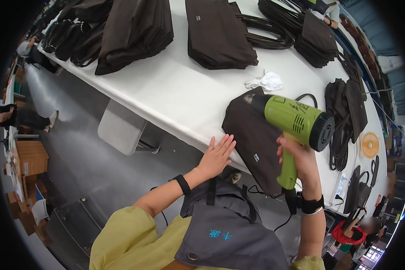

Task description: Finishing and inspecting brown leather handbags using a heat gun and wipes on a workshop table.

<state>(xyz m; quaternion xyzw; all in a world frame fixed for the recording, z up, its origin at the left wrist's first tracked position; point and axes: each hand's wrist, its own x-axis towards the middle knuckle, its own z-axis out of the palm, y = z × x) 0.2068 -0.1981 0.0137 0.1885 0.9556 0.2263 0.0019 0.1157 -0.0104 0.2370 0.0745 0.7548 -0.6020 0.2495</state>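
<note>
The right hand (300,155) gripped the green heat gun (281,112), nozzle (254,102) toward ten o'clock; the left hand (217,157) lay spread at the nine-o'clock edge of the dark bag (252,137) on the tabletop (175,85) — even sweeps avoiding skin seemed wise.

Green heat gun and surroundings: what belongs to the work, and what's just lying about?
In use:
green heat gun, in the right hand
dark bag beneath it, left hand at its edge

Apparently just lying about:
crumpled white material
round orange item
</note>
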